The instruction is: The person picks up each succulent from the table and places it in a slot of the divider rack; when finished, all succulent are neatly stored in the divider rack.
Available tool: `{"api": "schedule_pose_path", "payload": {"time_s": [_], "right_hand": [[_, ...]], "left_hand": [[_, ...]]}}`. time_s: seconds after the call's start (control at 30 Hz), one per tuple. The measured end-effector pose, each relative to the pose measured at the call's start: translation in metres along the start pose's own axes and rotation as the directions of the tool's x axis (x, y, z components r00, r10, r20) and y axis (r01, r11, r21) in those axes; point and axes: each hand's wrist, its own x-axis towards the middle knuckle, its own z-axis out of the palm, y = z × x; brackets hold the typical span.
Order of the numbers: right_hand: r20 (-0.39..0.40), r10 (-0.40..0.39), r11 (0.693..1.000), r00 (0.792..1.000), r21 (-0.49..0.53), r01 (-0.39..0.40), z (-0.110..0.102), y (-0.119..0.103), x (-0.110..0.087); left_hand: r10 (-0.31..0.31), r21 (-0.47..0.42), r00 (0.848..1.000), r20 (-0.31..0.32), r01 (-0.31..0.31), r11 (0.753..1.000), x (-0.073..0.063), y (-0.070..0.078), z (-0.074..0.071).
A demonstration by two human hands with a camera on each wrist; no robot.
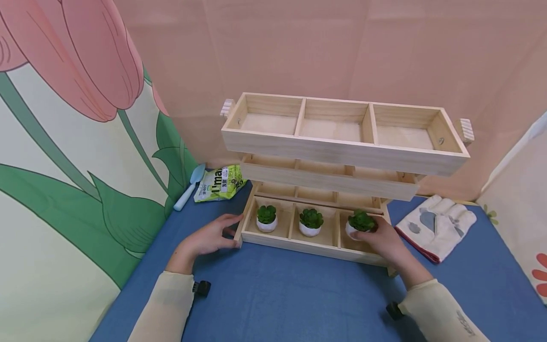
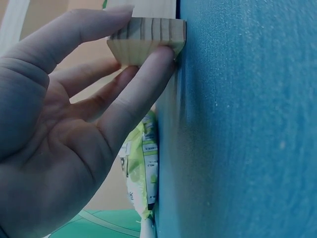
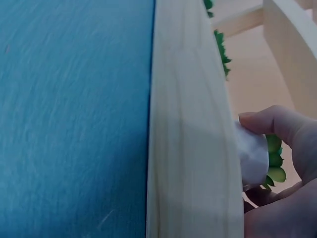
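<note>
A tiered wooden shelf [image 1: 307, 244] with three-compartment trays stands on the blue table. At its lower left end my left hand [image 1: 215, 233] pinches the wooden base end [image 2: 148, 37] between thumb and fingers. My right hand [image 1: 382, 237] holds a small succulent [image 1: 361, 221] in a white pot [image 3: 252, 153], inside the right compartment of the lowest tray. Fingers hide part of that pot. Two like succulents in white pots sit in the other compartments: one on the left [image 1: 267, 216] and one in the middle [image 1: 310, 221].
Behind my left hand lie a light-blue trowel [image 1: 190, 187] and a green-and-white bag [image 1: 220, 183]. A pair of pale work gloves [image 1: 436, 228] with red trim rests right of the shelf. The upper tray [image 1: 342, 149] overhangs the lower ones.
</note>
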Motion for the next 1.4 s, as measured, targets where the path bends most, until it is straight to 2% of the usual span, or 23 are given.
{"api": "schedule_pose_path", "payload": {"time_s": [0.27,0.73,0.97,1.4], "right_hand": [[-0.003,-0.008,0.996,1.000,-0.086,0.007,0.006,-0.002,0.008],[0.010,-0.042,0.991,0.999,-0.131,0.042,0.010,0.002,0.012],[0.005,-0.061,0.991,0.998,-0.116,0.061,0.012,0.003,0.014],[0.020,-0.008,0.990,1.000,-0.142,0.011,0.009,-0.003,0.008]], "left_hand": [[0.001,0.010,1.000,-0.006,-0.001,1.000,0.000,-0.001,0.000],[-0.004,-0.002,1.000,-0.006,0.004,1.000,-0.003,0.003,0.000],[-0.001,-0.008,1.000,-0.006,0.001,1.000,-0.003,0.003,0.000],[-0.002,-0.007,1.000,0.000,0.002,1.000,-0.003,0.003,-0.001]]}}
